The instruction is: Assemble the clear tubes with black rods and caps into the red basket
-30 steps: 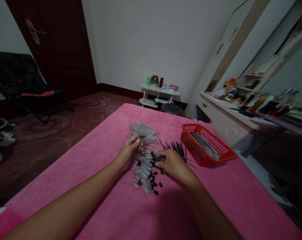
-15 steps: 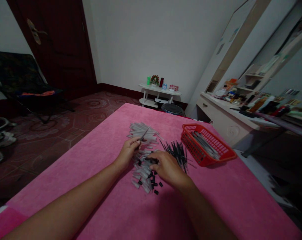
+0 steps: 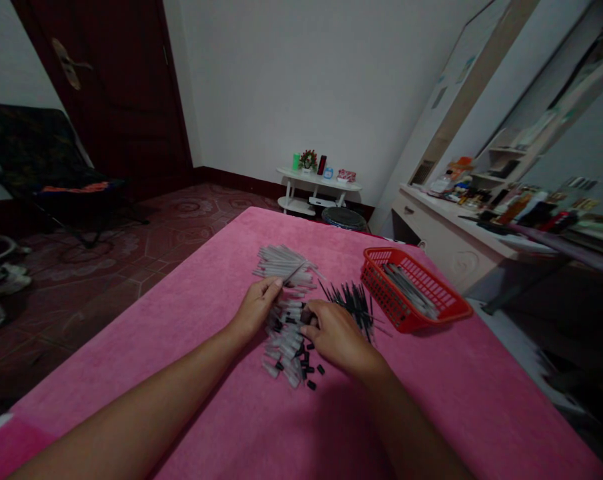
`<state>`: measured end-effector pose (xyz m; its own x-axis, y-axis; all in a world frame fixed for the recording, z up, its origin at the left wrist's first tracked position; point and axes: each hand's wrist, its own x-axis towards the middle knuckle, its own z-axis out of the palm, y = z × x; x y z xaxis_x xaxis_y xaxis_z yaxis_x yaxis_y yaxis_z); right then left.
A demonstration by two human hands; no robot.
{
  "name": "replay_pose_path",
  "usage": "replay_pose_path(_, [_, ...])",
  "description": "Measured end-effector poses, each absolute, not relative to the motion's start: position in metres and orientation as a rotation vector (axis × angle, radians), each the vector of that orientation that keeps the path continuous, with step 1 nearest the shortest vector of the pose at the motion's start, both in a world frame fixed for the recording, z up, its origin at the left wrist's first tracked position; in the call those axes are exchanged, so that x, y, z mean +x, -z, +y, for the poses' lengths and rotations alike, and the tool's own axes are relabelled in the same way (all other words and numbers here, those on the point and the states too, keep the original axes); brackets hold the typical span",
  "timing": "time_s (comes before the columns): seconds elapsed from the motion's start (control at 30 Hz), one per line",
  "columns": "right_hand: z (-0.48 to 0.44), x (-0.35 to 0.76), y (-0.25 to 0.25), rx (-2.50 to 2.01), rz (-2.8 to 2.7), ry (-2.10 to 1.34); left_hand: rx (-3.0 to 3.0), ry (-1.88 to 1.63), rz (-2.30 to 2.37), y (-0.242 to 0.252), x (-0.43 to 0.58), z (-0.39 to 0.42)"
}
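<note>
- In the head view, the left hand (image 3: 257, 303) pinches a slim pen barrel (image 3: 295, 272) between thumb and fingers, its far end slanting over the pale tubes (image 3: 276, 257).
- The right hand (image 3: 336, 333) curls its fingertips at the edge of the clear caps (image 3: 288, 347); whether it grips one cannot be told.
- The step looks like picking a small part; the next move calls for a fine pinch, as black plugs (image 3: 312, 385) crowd close.
- Dark refills (image 3: 356, 300) lie between this heap and a red basket (image 3: 406, 320) holding grey pens (image 3: 414, 293).
- Pink cloth (image 3: 231, 420) covers the worktop; beyond stand a white side table (image 3: 291, 171), dark door (image 3: 116, 100) and folding chair (image 3: 26, 147).
</note>
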<state>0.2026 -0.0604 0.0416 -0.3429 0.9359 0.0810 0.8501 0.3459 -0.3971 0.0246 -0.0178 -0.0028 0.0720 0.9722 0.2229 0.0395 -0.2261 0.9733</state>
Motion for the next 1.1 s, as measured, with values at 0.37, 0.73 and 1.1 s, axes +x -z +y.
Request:
replay_pose_path(0.37, [-0.039,0.237,-0.064,-1.324,-1.764,-0.488,1.913,-1.121,1.125,0.001,0.027,-0.025])
replay_pose_path(0.73, [-0.039,0.239,-0.06,-1.302,-1.827,-0.476,2.011,-1.076,1.115,-0.002,0.029,-0.028])
replay_pose_path(1.1, [-0.042,0.231,-0.055,-1.328,-1.946,-0.449,2.064,-1.11,1.068,0.001,0.027,-0.028])
